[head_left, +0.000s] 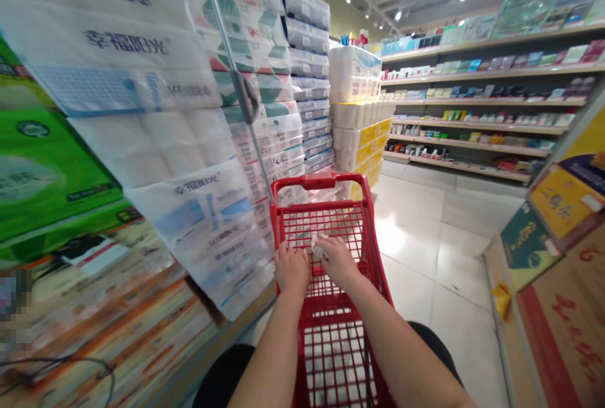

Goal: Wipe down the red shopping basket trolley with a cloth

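Note:
A red plastic shopping cart [369, 231] with mesh panels stands right in front of me, its handle bar at the far end. My left hand [292, 270] is on the cart's left side, fingers curled over the edge of the mesh. In my right hand [338, 260] is a crumpled white cloth [319, 245], bunched under the fingers against the mesh; whether it is fabric or tissue is hard to tell. The lower mesh panel extends down between my forearms.
Tall stacks of wrapped tissue packs [189, 137] line the left, with a thin metal pole [222, 23] before them. Toilet-roll packs [357, 124] stand beyond the cart. Shelves [472, 100] of small goods run along the back. Cardboard boxes [564, 307] stand at right beside the tiled floor [420, 256].

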A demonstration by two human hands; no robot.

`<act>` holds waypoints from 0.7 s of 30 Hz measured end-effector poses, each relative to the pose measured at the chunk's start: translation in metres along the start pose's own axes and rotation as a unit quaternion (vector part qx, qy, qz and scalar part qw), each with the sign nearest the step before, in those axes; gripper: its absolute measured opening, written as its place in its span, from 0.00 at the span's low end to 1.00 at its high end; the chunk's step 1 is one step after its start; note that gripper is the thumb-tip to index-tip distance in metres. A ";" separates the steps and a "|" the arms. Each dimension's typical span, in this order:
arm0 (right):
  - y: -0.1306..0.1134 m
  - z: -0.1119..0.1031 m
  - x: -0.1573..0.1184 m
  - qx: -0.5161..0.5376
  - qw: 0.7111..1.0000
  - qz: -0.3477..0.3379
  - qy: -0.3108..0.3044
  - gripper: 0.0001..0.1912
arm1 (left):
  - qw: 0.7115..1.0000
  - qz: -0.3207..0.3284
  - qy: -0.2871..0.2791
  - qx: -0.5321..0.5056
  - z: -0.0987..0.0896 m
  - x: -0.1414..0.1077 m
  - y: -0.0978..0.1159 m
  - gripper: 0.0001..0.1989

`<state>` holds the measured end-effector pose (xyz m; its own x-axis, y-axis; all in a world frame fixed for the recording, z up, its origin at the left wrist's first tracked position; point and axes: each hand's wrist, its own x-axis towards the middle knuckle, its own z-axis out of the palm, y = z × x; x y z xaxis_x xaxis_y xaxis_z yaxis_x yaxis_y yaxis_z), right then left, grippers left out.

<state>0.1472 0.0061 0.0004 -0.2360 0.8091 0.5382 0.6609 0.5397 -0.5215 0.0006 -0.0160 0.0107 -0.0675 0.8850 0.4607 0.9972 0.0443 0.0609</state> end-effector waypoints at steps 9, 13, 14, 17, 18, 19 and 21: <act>-0.001 -0.007 0.001 -0.014 0.999 0.031 0.007 0.27 | 1.000 0.006 0.012 -0.001 0.001 0.000 0.001 0.22; -0.005 -0.007 0.001 -0.031 0.999 0.032 0.017 0.28 | 1.000 0.008 0.012 0.003 0.004 0.001 0.001 0.22; -0.005 -0.009 0.002 -0.043 0.997 0.057 0.039 0.27 | 1.000 0.008 0.014 0.004 0.004 0.002 0.001 0.22; -0.006 -0.009 0.002 -0.055 0.994 0.081 0.047 0.25 | 1.000 0.009 0.017 0.003 0.006 0.002 0.000 0.22; -0.007 -0.008 0.001 -0.049 0.996 0.067 0.029 0.25 | 1.000 0.009 0.018 0.002 0.006 0.002 0.000 0.22; -0.008 -0.007 0.000 -0.041 0.998 0.046 0.006 0.25 | 1.000 0.009 0.020 0.001 0.006 0.001 0.000 0.22; -0.009 -0.005 -0.001 -0.032 0.999 0.015 -0.025 0.26 | 1.000 0.009 0.027 -0.004 0.006 0.001 0.000 0.24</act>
<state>0.1455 -0.0002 0.0081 -0.2489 0.8364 0.4883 0.7121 0.4998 -0.4930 0.0008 -0.0128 0.0058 -0.0523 0.8595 0.5084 0.9979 0.0256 0.0594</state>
